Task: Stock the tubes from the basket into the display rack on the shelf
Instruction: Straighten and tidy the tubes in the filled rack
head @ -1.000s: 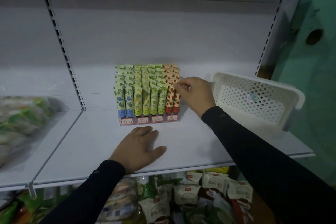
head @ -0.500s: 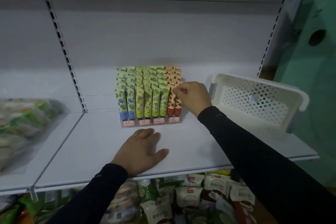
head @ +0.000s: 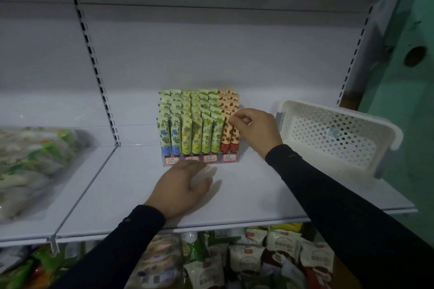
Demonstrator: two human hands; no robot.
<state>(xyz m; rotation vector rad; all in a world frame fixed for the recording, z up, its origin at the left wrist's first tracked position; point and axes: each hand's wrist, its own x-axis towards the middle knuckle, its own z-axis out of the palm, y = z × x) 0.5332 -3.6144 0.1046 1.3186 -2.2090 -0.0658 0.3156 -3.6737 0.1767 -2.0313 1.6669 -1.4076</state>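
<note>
A clear display rack (head: 199,159) with red price labels stands mid-shelf, packed with upright tubes in blue, yellow, green and red columns. My right hand (head: 254,128) is at the rack's right side and pinches the top of the front red tube (head: 234,139) in the rightmost column. My left hand (head: 182,186) hovers low over the shelf just in front of the rack, fingers relaxed and blurred, holding nothing. The white perforated basket (head: 352,122) sits tilted at the right end of the shelf; I see no tubes inside it.
The white shelf board (head: 246,195) has its front edge near me. Bagged goods (head: 32,166) lie on the neighbouring shelf to the left. Packaged snacks (head: 246,258) fill the shelf below. A green wall (head: 408,101) stands at the right.
My left hand has lifted off the shelf and moved forward toward the rack's front. My right hand stays at the red column, pinching the front tube's top.
</note>
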